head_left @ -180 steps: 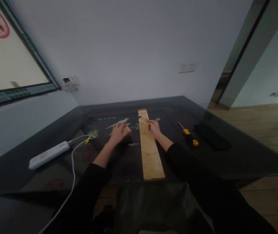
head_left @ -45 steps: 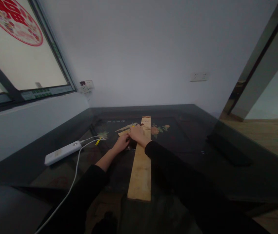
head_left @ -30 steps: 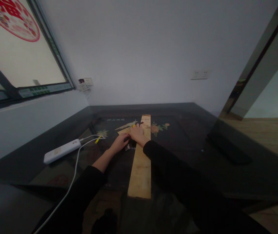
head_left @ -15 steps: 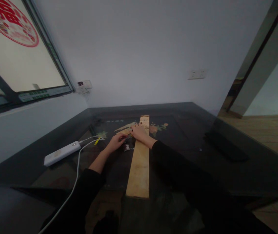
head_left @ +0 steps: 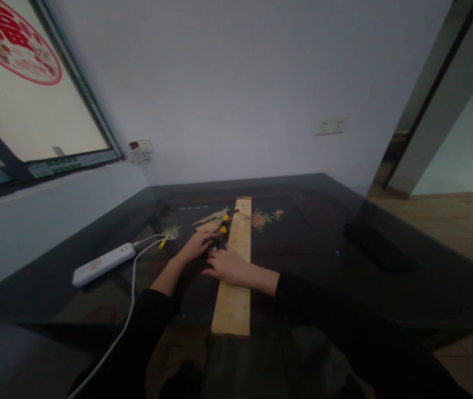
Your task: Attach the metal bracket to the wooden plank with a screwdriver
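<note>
A long pale wooden board [head_left: 233,302] lies lengthwise on the dark table, its near end at the table's front edge. My right hand [head_left: 229,267] rests across its left edge, thumb stretched out and apart from the fingers. Its fingertips reach a small shiny metal plate, seemingly a hinge [head_left: 213,250], mostly covered by them. Just left of it, the curled fingers of my left hand [head_left: 195,247] close around something dark that I cannot make out. Beyond both hands a yellow-and-black handled screwdriver [head_left: 224,224] lies beside the board.
To the left lies a white power strip [head_left: 103,264], its white cable [head_left: 133,288] with a yellow tag running towards me past my left arm. A flat black object [head_left: 380,247] sits on the right of the table [head_left: 303,299]. The wall with sockets [head_left: 330,126] stands behind.
My right hand has drawn back along the board towards me and come down to the metal plate, uncovering the screwdriver. My left hand has barely moved.
</note>
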`<state>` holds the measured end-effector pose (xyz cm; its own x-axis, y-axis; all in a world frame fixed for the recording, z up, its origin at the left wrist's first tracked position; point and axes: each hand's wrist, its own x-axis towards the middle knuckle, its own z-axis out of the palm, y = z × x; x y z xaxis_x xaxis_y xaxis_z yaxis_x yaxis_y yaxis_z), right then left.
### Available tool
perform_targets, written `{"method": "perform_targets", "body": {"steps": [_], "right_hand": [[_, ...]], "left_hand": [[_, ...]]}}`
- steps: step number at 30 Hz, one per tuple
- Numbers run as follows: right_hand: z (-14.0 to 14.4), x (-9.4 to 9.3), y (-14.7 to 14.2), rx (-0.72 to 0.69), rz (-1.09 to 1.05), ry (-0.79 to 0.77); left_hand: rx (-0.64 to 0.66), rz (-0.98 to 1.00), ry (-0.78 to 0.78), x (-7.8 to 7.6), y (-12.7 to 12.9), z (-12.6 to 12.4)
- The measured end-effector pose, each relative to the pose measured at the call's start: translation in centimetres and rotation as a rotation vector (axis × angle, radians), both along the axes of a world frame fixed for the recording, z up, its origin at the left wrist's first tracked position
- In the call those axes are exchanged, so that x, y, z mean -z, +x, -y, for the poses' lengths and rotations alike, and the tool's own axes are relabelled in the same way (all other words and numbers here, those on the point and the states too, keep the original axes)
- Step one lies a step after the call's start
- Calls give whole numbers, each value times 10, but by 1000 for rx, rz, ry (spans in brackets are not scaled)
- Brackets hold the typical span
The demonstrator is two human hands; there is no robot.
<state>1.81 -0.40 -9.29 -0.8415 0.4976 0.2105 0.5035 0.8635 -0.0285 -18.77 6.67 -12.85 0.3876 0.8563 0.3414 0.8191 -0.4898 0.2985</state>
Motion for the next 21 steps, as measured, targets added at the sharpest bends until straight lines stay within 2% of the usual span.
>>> {"method": "perform_targets", "body": {"steps": [6, 17, 21], "right_hand": [[9, 2, 4, 37, 36, 13], [22, 4, 1, 78, 23, -28], [26, 3, 1, 80, 23, -27]], "left_hand": [[28, -37, 21, 1, 6, -2], [143, 29, -6, -7, 14, 6], [149, 43, 7, -8, 13, 9]]}}
